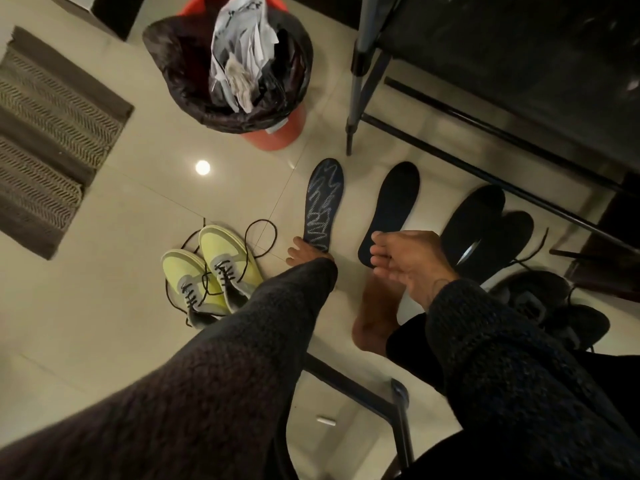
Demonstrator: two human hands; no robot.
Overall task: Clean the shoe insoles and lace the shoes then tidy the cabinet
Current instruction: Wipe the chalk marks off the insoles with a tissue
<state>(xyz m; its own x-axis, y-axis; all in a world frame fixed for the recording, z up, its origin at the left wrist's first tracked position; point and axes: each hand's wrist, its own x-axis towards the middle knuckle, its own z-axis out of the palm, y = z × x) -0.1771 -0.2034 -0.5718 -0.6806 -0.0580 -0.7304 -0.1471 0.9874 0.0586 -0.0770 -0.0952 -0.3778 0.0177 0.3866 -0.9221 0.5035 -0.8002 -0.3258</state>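
On floor tiles, left grip (304, 252) holding patterned insole (323, 202); right grip (405, 258) loose, empty above dark insole (391, 209).

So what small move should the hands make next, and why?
Probably the left hand should close on the patterned insole and lift it for cleaning. Its fingers already touch the heel end, while the right hand hovers open above the plain dark insole, holding nothing.

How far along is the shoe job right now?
Done: four insoles are out on the floor, the patterned insole leftmost. In hand: the left hand holds its heel end; the right hand is over the dark insole. Left: the yellow shoes are only partly laced, laces trailing loose.
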